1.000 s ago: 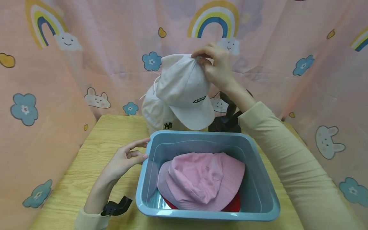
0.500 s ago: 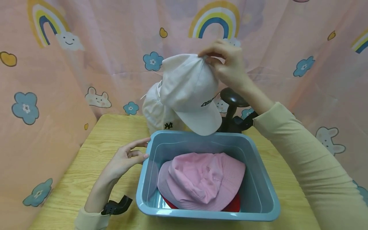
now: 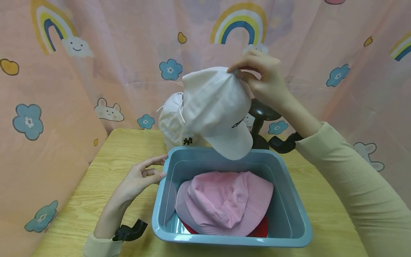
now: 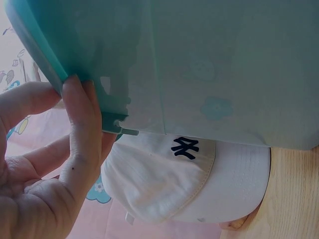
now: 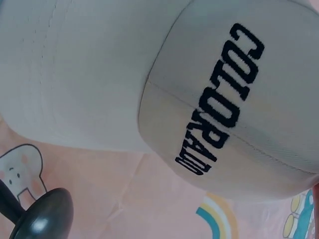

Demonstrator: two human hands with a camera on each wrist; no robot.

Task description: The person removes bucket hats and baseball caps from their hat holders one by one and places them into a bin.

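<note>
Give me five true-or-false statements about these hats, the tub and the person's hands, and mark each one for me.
1. The right hand pinches the top of the COLORADO cap. True.

2. The left hand grips the pink hat. False: its fingers touch the edge of the blue tub.

3. The pink hat lies inside the blue tub, partly covering a red item. True.

4. The NY cap is inside the blue tub. False: in the head view it sits behind the tub.

5. The blue tub stands on a table with a wood-grain top. True.
</note>
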